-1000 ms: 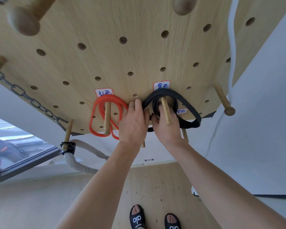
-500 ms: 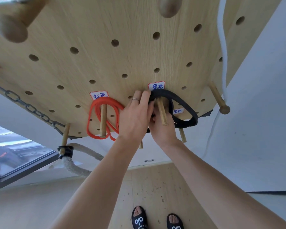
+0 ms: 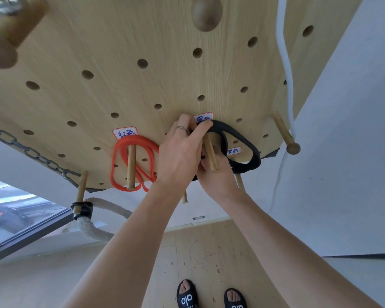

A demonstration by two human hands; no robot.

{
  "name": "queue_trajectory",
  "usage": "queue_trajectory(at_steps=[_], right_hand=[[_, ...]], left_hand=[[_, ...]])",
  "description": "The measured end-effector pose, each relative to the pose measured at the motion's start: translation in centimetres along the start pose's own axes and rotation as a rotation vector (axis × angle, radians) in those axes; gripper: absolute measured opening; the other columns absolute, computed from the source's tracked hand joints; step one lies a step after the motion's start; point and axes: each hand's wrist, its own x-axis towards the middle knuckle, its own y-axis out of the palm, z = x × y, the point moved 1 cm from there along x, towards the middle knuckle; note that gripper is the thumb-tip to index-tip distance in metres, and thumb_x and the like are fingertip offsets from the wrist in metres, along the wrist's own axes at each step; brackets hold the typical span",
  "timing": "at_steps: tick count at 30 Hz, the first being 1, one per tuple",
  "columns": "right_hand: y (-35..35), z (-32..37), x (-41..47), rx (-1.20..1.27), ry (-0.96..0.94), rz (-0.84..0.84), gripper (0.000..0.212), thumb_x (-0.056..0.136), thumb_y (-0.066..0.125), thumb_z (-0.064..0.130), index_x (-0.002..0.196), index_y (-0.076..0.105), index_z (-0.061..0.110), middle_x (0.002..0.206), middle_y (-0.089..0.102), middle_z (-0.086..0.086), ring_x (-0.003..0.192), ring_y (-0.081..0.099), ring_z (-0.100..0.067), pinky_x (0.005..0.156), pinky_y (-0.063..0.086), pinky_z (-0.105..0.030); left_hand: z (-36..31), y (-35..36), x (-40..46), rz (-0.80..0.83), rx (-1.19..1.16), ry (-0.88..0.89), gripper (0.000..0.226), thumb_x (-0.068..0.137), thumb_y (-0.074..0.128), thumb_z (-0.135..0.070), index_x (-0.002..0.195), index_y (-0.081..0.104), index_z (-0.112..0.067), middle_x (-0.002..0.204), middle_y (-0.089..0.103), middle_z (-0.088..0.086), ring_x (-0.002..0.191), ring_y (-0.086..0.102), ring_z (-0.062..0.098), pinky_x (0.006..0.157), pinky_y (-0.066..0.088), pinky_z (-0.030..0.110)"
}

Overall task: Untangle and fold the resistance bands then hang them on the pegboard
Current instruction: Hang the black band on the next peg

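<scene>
Black resistance band point(image 3: 242, 150) looped around a wooden peg point(image 3: 210, 153) low on the pegboard point(image 3: 165, 63), coiled into an oval, its right end bulging toward the board's lower edge. Top of the loop pinched under the left hand point(image 3: 180, 152) — thumb and fingers closed over the strap just beside a handwritten label point(image 3: 203, 117), silver ring on one finger. Lower left part of the loop hidden behind both hands. Right hand point(image 3: 216, 176) below and behind the peg, fingers curled in against the band; exact hold there impossible to tell, since the left hand and the peg cover most of it.

Red resistance band point(image 3: 133, 165) already hung on its own peg point(image 3: 130, 167) to the left, folded into several loops, under a second label point(image 3: 125, 133); right side of it tucked behind the left hand. Third small label point(image 3: 233, 150) inside the black oval, on the board.

Further pegs jutting from the board: a knobbed one point(image 3: 283, 133) at the right edge, a thin one point(image 3: 80, 192) at lower left carrying a thick rope point(image 3: 91, 227) by a black collar. Metal chain point(image 3: 31, 152) running across the left side, white cord point(image 3: 285, 52) hanging down the right. Below — wooden floor point(image 3: 209, 252) and two feet in black slides point(image 3: 211, 297).
</scene>
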Motion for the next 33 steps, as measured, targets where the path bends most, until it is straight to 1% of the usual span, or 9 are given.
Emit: queue_trajectory(at_steps=[2, 4, 9, 13, 18, 21, 25, 30, 33], right_hand=[[-0.8, -0.3, -0.5, -0.059, -0.001, -0.076, 0.008, 0.095, 0.06, -0.001, 0.1, 0.063, 0.005, 0.086, 0.066, 0.001, 0.077, 0.062, -0.019, 0.067, 0.046, -0.024], [-1.8, -1.1, -1.5, -0.053, 0.058, -0.127, 0.008, 0.091, 0.064, 0.002, 0.096, 0.065, 0.008, 0.088, 0.065, -0.001, 0.074, 0.059, -0.019, 0.064, 0.048, -0.03], [-4.8, -1.3, -2.4, 0.006, 0.136, -0.346, 0.022, 0.087, 0.068, 0.003, 0.101, 0.054, 0.013, 0.095, 0.06, -0.001, 0.071, 0.059, -0.017, 0.063, 0.048, -0.03], [-5.5, -1.8, -0.6, -0.147, 0.217, -0.259, 0.054, 0.084, 0.076, 0.016, 0.129, 0.046, 0.012, 0.127, 0.047, -0.005, 0.09, 0.06, -0.027, 0.069, 0.048, -0.033], [-5.7, -1.7, 0.2, -0.242, 0.202, -0.334, 0.06, 0.08, 0.082, 0.029, 0.12, 0.045, 0.008, 0.12, 0.046, -0.006, 0.083, 0.056, -0.025, 0.061, 0.047, -0.034], [-5.1, -1.8, 0.4, -0.354, 0.191, -0.307, 0.068, 0.075, 0.086, 0.037, 0.121, 0.045, 0.008, 0.118, 0.045, -0.009, 0.083, 0.051, -0.024, 0.06, 0.042, -0.031], [-4.2, -2.4, 0.9, -0.482, 0.181, -0.252, 0.059, 0.075, 0.086, 0.037, 0.109, 0.048, 0.007, 0.108, 0.047, -0.012, 0.077, 0.056, -0.031, 0.056, 0.037, -0.03], [-4.5, -3.1, 1.6, -0.503, 0.161, -0.227, 0.025, 0.093, 0.067, 0.021, 0.104, 0.052, 0.004, 0.106, 0.052, -0.013, 0.067, 0.048, -0.029, 0.052, 0.029, -0.029], [-5.4, -3.6, 2.0, -0.461, 0.14, -0.237, 0.019, 0.095, 0.062, 0.018, 0.104, 0.053, 0.004, 0.107, 0.052, -0.014, 0.066, 0.049, -0.032, 0.053, 0.036, -0.033]], left_hand=[[0.0, -0.3, 0.1, -0.016, 0.082, 0.085, 0.042, 0.089, 0.054, -0.003, 0.125, 0.063, -0.022, 0.105, 0.056, 0.009, 0.087, 0.055, 0.031, 0.059, 0.051, 0.04], [0.1, -0.3, 0.3, -0.013, 0.115, 0.121, 0.047, 0.083, 0.065, 0.008, 0.123, 0.066, -0.016, 0.106, 0.056, 0.011, 0.089, 0.055, 0.031, 0.054, 0.051, 0.04], [0.2, -0.5, 0.5, 0.045, 0.116, 0.157, 0.037, 0.09, 0.063, 0.003, 0.124, 0.065, -0.012, 0.109, 0.055, 0.012, 0.093, 0.055, 0.031, 0.049, 0.049, 0.037], [0.3, -0.5, 0.3, 0.094, 0.134, 0.181, 0.048, 0.084, 0.064, 0.004, 0.129, 0.061, -0.011, 0.115, 0.054, 0.015, 0.097, 0.054, 0.032, 0.046, 0.049, 0.037], [0.1, 0.5, -0.2, 0.066, 0.147, 0.107, 0.064, 0.072, 0.073, 0.006, 0.129, 0.056, -0.016, 0.12, 0.05, 0.012, 0.096, 0.048, 0.03, 0.047, 0.049, 0.035], [-0.4, 1.3, -0.1, 0.006, 0.174, 0.045, 0.065, 0.066, 0.065, 0.014, 0.122, 0.055, -0.018, 0.117, 0.044, 0.01, 0.092, 0.041, 0.028, 0.054, 0.041, 0.035], [-0.4, 2.1, -0.4, -0.045, 0.175, 0.008, 0.068, 0.065, 0.062, 0.015, 0.123, 0.054, -0.019, 0.118, 0.046, 0.011, 0.09, 0.041, 0.029, 0.064, 0.038, 0.036], [0.4, 2.9, -0.6, -0.12, 0.143, 0.041, 0.072, 0.065, 0.062, 0.015, 0.128, 0.054, -0.02, 0.121, 0.038, 0.005, 0.088, 0.043, 0.03, 0.07, 0.045, 0.039], [1.2, 3.3, -1.0, -0.143, 0.138, 0.071, 0.074, 0.07, 0.066, 0.011, 0.134, 0.05, -0.023, 0.126, 0.038, 0.006, 0.089, 0.045, 0.03, 0.076, 0.049, 0.04]])
